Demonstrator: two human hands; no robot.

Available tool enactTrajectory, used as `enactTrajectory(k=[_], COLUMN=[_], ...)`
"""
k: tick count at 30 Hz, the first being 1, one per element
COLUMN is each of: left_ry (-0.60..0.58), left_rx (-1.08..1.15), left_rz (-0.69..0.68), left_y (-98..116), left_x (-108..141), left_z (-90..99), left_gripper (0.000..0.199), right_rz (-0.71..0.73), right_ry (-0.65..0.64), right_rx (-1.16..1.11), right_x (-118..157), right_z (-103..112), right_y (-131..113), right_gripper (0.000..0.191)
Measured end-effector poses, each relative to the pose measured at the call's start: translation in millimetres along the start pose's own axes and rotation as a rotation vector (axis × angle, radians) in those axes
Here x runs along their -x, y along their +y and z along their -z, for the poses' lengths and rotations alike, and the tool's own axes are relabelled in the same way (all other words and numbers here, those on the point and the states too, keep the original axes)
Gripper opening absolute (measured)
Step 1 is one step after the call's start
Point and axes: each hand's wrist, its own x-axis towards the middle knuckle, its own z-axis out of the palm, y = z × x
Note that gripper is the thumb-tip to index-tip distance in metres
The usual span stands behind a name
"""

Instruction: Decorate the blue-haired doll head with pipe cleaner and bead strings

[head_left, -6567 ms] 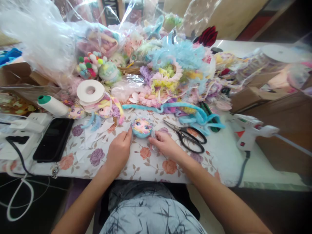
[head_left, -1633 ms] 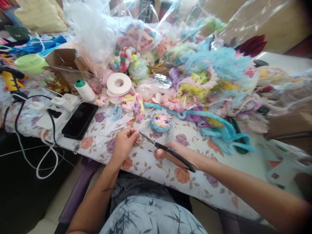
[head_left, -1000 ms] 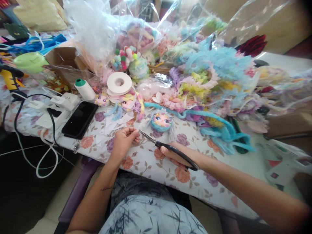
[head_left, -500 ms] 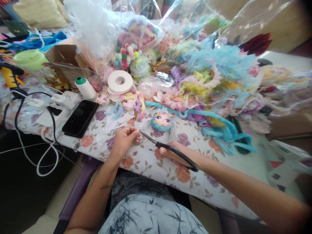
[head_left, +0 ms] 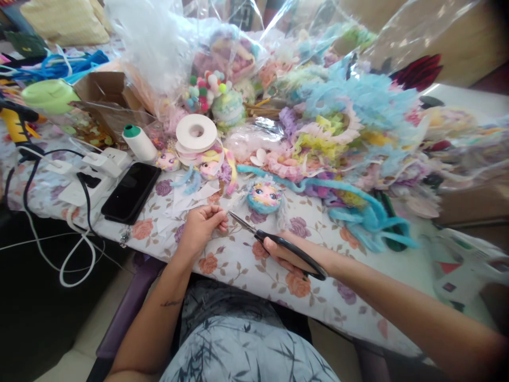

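Head view: right hand (head_left: 291,257) angles scissors (head_left: 260,234) toward pinching left hand (head_left: 202,227).

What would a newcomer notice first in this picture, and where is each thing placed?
Probably the big heap of ruffled, pastel-coloured fabric pieces across the back of the work area. Next, near the middle of the white, flower-printed tablecloth, comes the round, fuzzy blue doll head. In front of it, the right hand holds metal scissors with black handles, their tips close to the pinched left hand.
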Motion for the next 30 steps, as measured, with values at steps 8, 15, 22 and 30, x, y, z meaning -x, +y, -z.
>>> enactTrajectory(k=[8,15,22,30], left_ry=[-0.020,-0.043,-0.047,-0.039], left_rx=[0.008,0.018,0.035,0.046], left_rz=[0.022,0.038,0.042,0.046], left_y=[3.6,3.9,2.4,1.6], left_x=[1.2,0.8,1.3,-0.1], left_z=[1.6,3.2,4.0,3.2], left_gripper=[0.025,0.025,0.022,0.021], right_rz=[0.029,0.068,0.103,0.123], right_ry=[0.026,0.030,0.045,0.086], right_rx=[0.076,0.126,0.172,0.189], right_x=[3.2,0.1,-2.1,-5.8], right_z=[-0.4,-0.4,0.3,-1.0], right_y=[-3.2,-4.1,-0.6,8.8], right_gripper=[0.077,0.079,0.079,0.067])
